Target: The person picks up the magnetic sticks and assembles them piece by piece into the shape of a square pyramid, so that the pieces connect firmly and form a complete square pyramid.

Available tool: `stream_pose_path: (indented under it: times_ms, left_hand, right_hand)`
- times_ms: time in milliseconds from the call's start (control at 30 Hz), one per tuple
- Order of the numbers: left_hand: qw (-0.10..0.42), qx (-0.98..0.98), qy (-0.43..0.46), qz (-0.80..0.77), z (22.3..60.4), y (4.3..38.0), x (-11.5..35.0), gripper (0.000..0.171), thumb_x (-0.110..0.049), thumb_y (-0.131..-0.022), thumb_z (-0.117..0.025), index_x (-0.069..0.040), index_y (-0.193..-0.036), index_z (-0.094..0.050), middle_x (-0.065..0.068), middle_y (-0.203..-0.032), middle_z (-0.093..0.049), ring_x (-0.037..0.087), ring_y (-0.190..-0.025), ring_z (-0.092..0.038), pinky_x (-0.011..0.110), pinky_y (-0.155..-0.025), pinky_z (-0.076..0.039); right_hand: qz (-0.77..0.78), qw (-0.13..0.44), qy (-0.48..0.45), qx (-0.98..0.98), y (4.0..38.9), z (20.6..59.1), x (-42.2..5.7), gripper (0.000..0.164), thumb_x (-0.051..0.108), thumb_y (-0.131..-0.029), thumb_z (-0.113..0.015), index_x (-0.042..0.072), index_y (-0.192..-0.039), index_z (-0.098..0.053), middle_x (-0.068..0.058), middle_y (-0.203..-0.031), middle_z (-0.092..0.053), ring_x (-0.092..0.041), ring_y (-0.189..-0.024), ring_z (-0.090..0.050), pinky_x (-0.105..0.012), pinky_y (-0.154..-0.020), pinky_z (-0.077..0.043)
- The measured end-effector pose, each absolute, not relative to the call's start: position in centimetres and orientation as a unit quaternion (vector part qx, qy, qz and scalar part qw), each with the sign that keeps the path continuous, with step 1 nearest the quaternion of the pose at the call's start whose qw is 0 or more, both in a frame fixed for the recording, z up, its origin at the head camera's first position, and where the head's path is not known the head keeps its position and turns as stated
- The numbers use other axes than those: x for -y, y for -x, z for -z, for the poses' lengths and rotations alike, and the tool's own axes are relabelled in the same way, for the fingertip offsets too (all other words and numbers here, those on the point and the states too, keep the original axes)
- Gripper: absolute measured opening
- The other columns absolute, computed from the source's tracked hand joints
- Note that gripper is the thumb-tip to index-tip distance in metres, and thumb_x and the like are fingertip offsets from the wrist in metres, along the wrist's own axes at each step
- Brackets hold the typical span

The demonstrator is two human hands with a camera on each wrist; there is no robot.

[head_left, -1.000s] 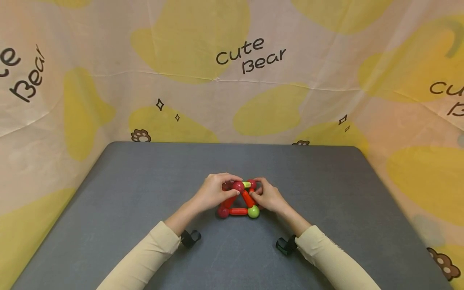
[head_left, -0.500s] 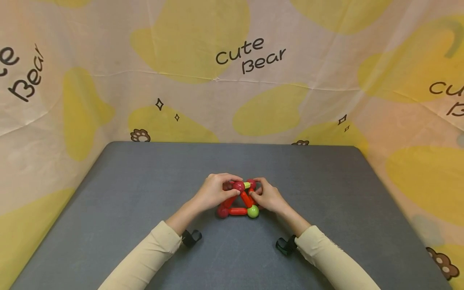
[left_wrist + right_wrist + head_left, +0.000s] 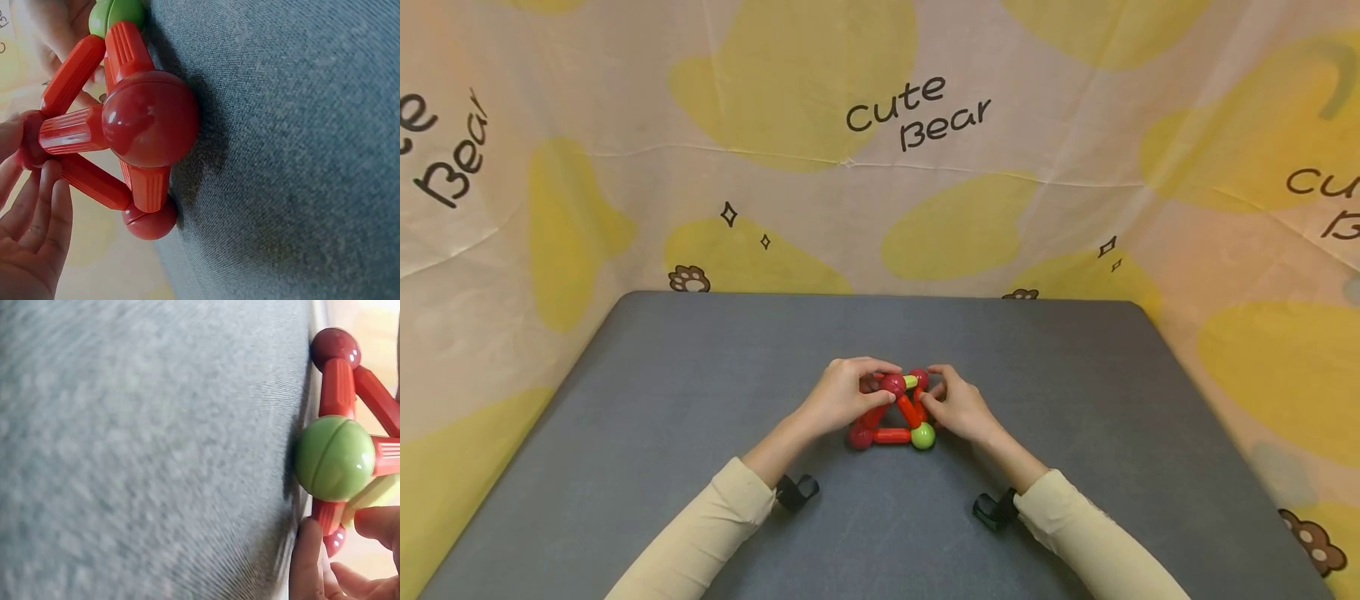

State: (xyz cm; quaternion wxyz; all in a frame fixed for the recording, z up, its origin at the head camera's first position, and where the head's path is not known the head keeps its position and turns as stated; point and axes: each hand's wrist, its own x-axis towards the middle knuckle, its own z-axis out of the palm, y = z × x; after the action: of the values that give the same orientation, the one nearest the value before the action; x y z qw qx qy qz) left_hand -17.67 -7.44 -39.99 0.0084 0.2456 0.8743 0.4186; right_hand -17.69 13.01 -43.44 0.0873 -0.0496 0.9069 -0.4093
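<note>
A frame of magnetic balls and sticks stands on the grey table. My left hand (image 3: 842,396) pinches its upper red ball (image 3: 892,385) between thumb and fingers. Red sticks slope from that ball down to a lower red ball (image 3: 150,119) and a green ball (image 3: 334,457). A horizontal red stick (image 3: 892,436) joins those two at the front. On the right, my right hand (image 3: 962,408) has curled fingers and thumb around a rear red stick (image 3: 328,515), with its index fingertip right by the far upper red ball (image 3: 919,379). A yellow-green stick (image 3: 911,382) links the two upper balls.
The grey table (image 3: 700,350) reaches back to a hanging cloth (image 3: 805,217) with yellow patches and lettering. Black straps (image 3: 797,492) sit at both wrists, below the cream sleeves (image 3: 700,533).
My right hand has shifted slightly to the right, its index fingertip drawing back from the far red ball. The left hand keeps its hold, and the frame stands nearly unchanged.
</note>
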Motion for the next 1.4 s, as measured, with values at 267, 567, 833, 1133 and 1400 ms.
stream_pose_path:
  times_ms: [267, 567, 833, 1133, 1400]
  left_hand:
    - [-0.023, -0.872, -0.235, -0.428, 40.4, 17.7, 8.3, 0.031, -0.013, -0.077, -0.074, -0.015, -0.106, -0.068, -0.003, -0.093, -0.065, 0.008, -0.069, -0.058, 0.021, -0.06, -0.049]
    - [-0.018, -0.885, -0.127, -0.447, 42.2, 16.7, 10.5, 0.02, -0.012, -0.077, -0.072, -0.011, -0.096, -0.069, 0.002, -0.089, -0.068, 0.008, -0.067, -0.062, 0.023, -0.058, -0.049]
    - [0.059, -0.894, -0.076, -0.439, 43.2, 15.0, 11.0, 0.024, -0.015, -0.077, -0.071, -0.004, -0.099, -0.069, 0.0, -0.076, -0.069, 0.008, -0.058, -0.062, 0.024, -0.055, -0.048]
    - [0.128, -0.858, -0.044, -0.495, 43.4, 14.7, 10.3, 0.029, -0.013, -0.084, -0.065, 0.005, -0.107, -0.063, 0.006, -0.075, -0.068, 0.016, -0.052, -0.063, 0.029, -0.046, -0.051]
    - [0.125, -0.864, -0.052, -0.484, 43.4, 15.9, 9.6, 0.029, -0.011, -0.084, -0.063, 0.007, -0.106, -0.062, 0.007, -0.071, -0.068, 0.015, -0.047, -0.062, 0.029, -0.042, -0.05]
  right_hand:
    - [0.407, 0.087, 0.043, -0.908, 17.3, 43.2, -13.5, 0.049, 0.017, -0.085, -0.064, 0.005, -0.128, -0.044, -0.004, -0.081, -0.063, -0.013, -0.051, -0.058, -0.026, -0.052, -0.049]
    - [0.437, 0.127, 0.032, -0.89, 16.5, 43.7, -13.7, 0.05, 0.018, -0.087, -0.062, 0.005, -0.131, -0.041, -0.004, -0.083, -0.063, -0.015, -0.052, -0.06, -0.028, -0.051, -0.051]
    - [0.438, 0.143, 0.031, -0.887, 15.5, 43.6, -13.5, 0.045, 0.02, -0.088, -0.061, 0.004, -0.128, -0.045, -0.003, -0.085, -0.065, -0.016, -0.05, -0.06, -0.028, -0.051, -0.05]
    - [0.444, 0.139, 0.043, -0.884, 15.3, 43.7, -13.3, 0.036, 0.017, -0.088, -0.06, 0.002, -0.119, -0.052, -0.002, -0.08, -0.065, -0.016, -0.049, -0.061, -0.028, -0.05, -0.05]
    - [0.426, 0.122, 0.045, -0.896, 15.8, 43.5, -13.1, 0.036, 0.015, -0.088, -0.059, -0.001, -0.118, -0.052, -0.003, -0.079, -0.066, -0.015, -0.048, -0.061, -0.026, -0.053, -0.049]
